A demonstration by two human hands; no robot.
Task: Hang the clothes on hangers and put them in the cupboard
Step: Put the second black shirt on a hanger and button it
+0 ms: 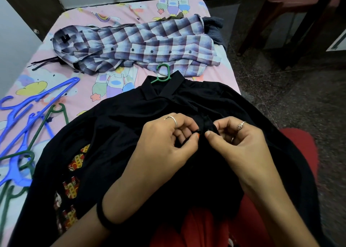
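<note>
A bed (61,31) covered by a pink cartoon-print sheet is seen from its near end. A dark speckled floor (292,96) runs along the bed's right edge, and wooden furniture legs stand at the upper right.

A black shirt (131,125) is spread over the near end of the bed and the person's lap. Its long axis runs from the near edge toward the far end, with the collar pointing away. A green hanger (163,72) sits inside the shirt; only its hook shows above the collar.

The left hand (168,140) is closed in a narrow grip, thumb and fingers pinching the shirt's front placket. The right hand (237,140) is likewise curled, its thumb and forefinger pinching the opposite edge of the placket. The fingertips of both hands nearly meet.

A checked shirt (140,46) lies crosswise over the far half of the bed, collar toward the left edge. Blue and dark green hangers (28,119) are piled at the near left edge.
</note>
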